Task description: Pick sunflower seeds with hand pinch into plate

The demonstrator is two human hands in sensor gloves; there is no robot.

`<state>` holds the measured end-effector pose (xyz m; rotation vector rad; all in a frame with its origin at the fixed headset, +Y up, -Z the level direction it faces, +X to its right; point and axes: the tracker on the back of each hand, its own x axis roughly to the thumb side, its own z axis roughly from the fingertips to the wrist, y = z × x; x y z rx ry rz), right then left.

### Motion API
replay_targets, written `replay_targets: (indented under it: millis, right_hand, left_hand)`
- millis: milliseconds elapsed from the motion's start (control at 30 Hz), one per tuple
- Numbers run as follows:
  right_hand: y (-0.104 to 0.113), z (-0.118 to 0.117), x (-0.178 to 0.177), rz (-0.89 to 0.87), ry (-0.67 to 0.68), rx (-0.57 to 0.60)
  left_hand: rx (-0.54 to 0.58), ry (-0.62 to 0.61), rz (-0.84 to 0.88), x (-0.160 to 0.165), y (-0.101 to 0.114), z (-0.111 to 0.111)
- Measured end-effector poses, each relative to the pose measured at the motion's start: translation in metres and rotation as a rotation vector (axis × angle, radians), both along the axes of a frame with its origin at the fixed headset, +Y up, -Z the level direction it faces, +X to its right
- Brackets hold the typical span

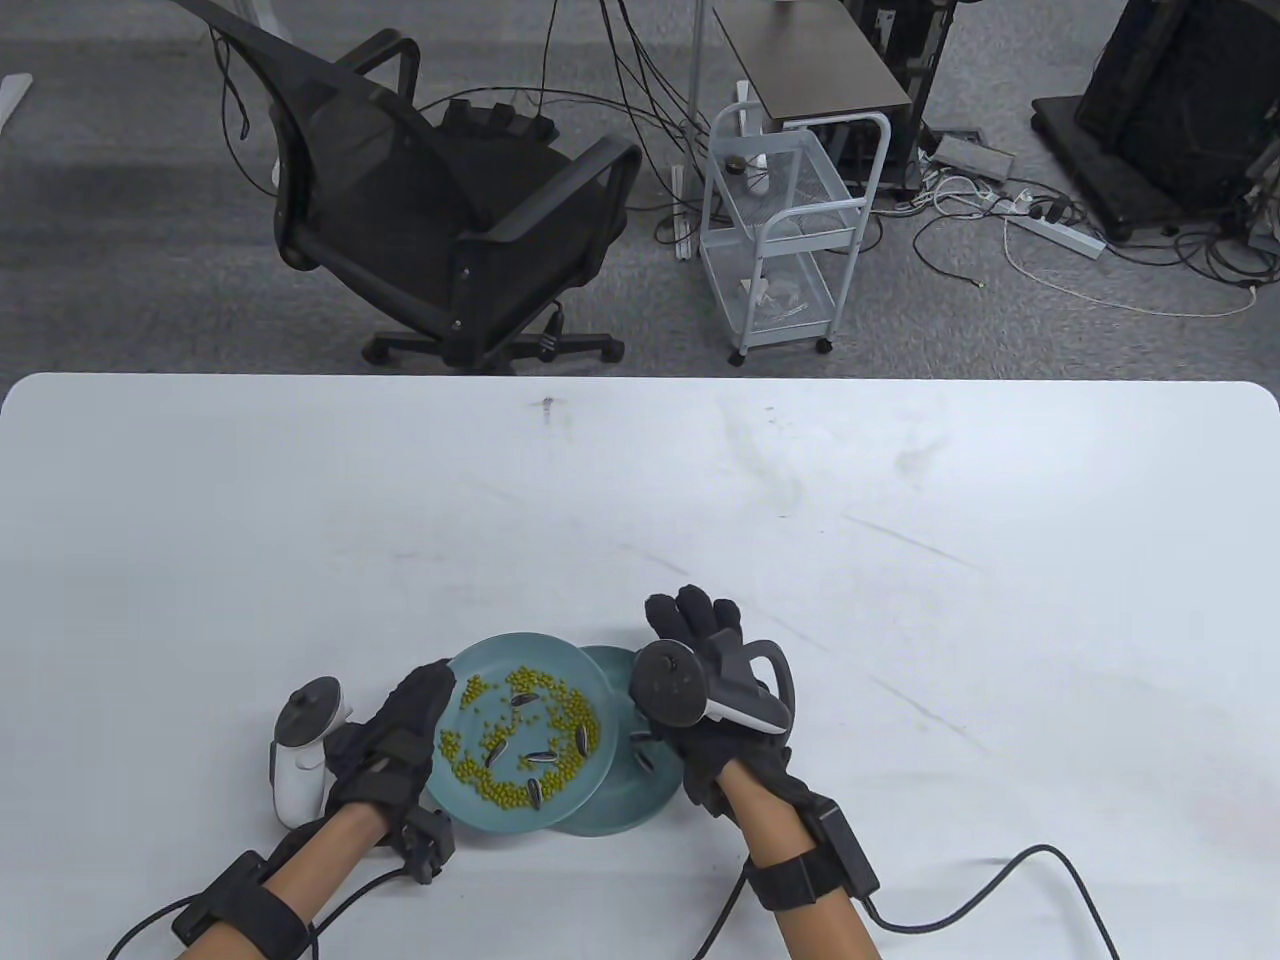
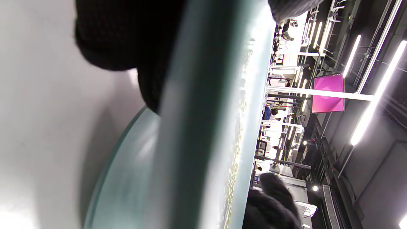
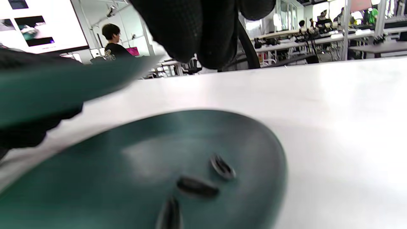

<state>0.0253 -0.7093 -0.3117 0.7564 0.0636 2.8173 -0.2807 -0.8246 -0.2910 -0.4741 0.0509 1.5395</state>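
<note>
A teal plate (image 1: 520, 650) holds many small yellow-green beans and several striped sunflower seeds (image 1: 542, 757). My left hand (image 1: 437, 692) grips this plate by its left rim and holds it raised and tilted, overlapping a second teal plate (image 1: 620, 812) that lies on the table. In the left wrist view the raised plate's rim (image 2: 197, 111) runs between my fingers (image 2: 127, 35). The lower plate (image 3: 143, 152) carries three sunflower seeds (image 3: 197, 186). My right hand (image 1: 690, 625) hovers over the lower plate's far right side. Its fingertips (image 3: 197, 31) hang bunched together, and no seed shows between them.
The white table (image 1: 900, 550) stretches wide to the right and far side. A black cable (image 1: 1000, 880) from my right wrist lies on it at the bottom right. A black office chair (image 1: 440, 200) and a white wire cart (image 1: 785, 230) stand beyond the far edge.
</note>
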Motion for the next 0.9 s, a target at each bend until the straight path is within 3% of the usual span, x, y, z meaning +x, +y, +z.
replay_targets:
  millis: [200, 433, 633, 767, 900]
  right_hand:
    - [0.036, 0.008, -0.036, -0.035, 0.111, 0.059]
    - [0.057, 0.015, -0.093, 0.022, 0.267, 0.052]
    - [0.031, 0.026, -0.116, 0.116, 0.408, -0.050]
    - [0.015, 0.030, -0.122, 0.235, 0.423, -0.059]
    - [0.009, 0.033, -0.126, 0.224, 0.461, -0.079]
  left_hand:
    - [0.001, 0.000, -0.025, 0.001, 0.000, 0.001]
    - [-0.003, -0.005, -0.009, 0.002, 0.000, 0.001]
    - [-0.025, -0.004, 0.037, -0.001, -0.002, 0.000]
    - [-0.031, -0.001, 0.051, -0.002, -0.002, 0.000]
    - [-0.024, 0.002, 0.040, -0.002, -0.002, 0.000]
